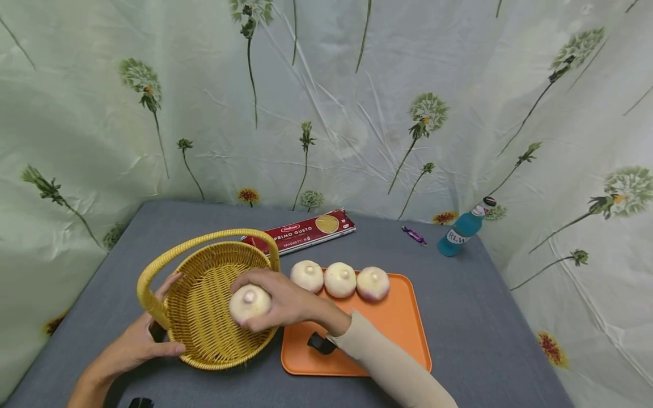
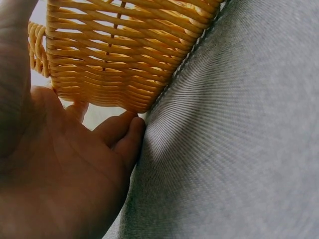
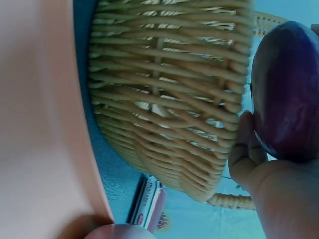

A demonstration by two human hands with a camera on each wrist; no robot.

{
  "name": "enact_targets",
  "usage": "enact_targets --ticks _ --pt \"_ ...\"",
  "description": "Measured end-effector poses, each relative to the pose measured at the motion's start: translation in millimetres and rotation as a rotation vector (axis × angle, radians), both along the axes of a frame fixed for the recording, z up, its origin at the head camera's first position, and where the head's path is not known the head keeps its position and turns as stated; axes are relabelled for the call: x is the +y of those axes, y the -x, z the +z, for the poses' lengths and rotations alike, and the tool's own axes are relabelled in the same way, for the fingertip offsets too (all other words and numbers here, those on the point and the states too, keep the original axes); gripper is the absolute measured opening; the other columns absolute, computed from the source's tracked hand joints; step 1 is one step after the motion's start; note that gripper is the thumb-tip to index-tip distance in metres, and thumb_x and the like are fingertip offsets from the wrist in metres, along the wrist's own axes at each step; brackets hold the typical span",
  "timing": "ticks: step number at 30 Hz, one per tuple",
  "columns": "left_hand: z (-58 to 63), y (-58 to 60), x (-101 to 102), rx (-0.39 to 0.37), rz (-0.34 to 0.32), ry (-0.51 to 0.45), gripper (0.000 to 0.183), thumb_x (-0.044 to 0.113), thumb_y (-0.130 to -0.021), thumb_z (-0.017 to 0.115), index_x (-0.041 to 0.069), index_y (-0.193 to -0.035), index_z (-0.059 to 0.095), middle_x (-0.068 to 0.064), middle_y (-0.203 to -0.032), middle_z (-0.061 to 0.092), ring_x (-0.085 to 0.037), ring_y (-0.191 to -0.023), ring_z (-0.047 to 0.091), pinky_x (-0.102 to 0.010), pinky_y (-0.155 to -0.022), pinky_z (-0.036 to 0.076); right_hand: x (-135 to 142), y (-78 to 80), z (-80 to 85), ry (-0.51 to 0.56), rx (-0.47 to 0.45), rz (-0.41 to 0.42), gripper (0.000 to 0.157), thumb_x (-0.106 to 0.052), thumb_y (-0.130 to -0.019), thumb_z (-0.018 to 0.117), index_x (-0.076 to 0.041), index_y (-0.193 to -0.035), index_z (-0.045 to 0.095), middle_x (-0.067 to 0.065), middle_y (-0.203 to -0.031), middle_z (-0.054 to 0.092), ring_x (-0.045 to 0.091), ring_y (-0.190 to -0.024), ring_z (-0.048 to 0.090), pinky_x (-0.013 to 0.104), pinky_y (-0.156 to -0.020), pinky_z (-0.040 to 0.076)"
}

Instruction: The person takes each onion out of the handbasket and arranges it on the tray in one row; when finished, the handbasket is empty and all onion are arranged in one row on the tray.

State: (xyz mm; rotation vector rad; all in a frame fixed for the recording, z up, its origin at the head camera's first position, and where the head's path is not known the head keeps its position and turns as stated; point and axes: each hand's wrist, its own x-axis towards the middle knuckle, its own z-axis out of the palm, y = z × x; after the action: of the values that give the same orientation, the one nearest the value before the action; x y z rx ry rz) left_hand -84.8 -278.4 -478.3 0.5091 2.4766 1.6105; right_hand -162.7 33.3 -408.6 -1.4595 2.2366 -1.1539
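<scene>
A yellow wicker basket (image 1: 219, 362) with a tall arched handle (image 1: 204, 238) stands on the left part of the table. My left hand (image 1: 130, 345) is spread against the basket's left side, thumb along the front rim; in the left wrist view its fingers (image 2: 130, 137) touch the woven wall low down. Over the basket's right half, my right hand (image 1: 278, 297) grips a turnip (image 1: 250, 303), pale on top. The right wrist view shows its glossy purple side, near the rim. Three more turnips sit in a row along the back of an orange tray (image 1: 393, 334).
Behind the basket lies a red spaghetti pack (image 1: 306, 233). A small purple-wrapped candy (image 1: 414, 236) and a blue bottle (image 1: 461, 232) are at the back right. Patterned fabric (image 1: 331, 113) hangs behind the grey table. My right forearm crosses the tray.
</scene>
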Motion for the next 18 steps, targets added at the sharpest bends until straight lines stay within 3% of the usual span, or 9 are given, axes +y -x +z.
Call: enact_targets --ticks 6,13,18 --pt "1.1 1.4 0.2 -0.001 -0.02 -0.028 0.121 -0.003 -0.08 0.077 0.03 -0.162 -0.005 0.017 -0.165 0.001 0.024 -0.128 0.02 -0.011 -0.089 0.038 10.7 -4.1 4.8 0.034 0.039 0.038 0.048 -0.025 -0.082 0.076 -0.017 -0.127 0.061 -0.001 -0.13 0.06 0.002 -0.119 0.05 0.02 -0.098 0.043" --pt "1.2 2.7 0.2 0.002 -0.045 -0.056 0.119 -0.005 -0.081 0.075 0.028 -0.162 -0.005 0.014 -0.167 0.0 0.023 -0.13 0.021 -0.01 -0.09 0.038 25.2 -12.6 14.4 0.037 0.068 0.029 0.048 -0.026 -0.082 0.077 -0.02 -0.126 0.061 -0.004 -0.131 0.059 0.003 -0.121 0.049 0.024 -0.103 0.038" --pt "0.5 2.1 0.3 -0.009 -0.055 -0.08 0.118 -0.007 -0.082 0.074 0.028 -0.162 -0.005 0.015 -0.167 0.001 0.023 -0.129 0.023 -0.012 -0.089 0.04 36.0 -18.0 18.1 0.085 0.043 0.003 0.048 -0.024 -0.08 0.079 -0.019 -0.125 0.062 0.0 -0.131 0.059 0.007 -0.122 0.049 0.023 -0.099 0.044"
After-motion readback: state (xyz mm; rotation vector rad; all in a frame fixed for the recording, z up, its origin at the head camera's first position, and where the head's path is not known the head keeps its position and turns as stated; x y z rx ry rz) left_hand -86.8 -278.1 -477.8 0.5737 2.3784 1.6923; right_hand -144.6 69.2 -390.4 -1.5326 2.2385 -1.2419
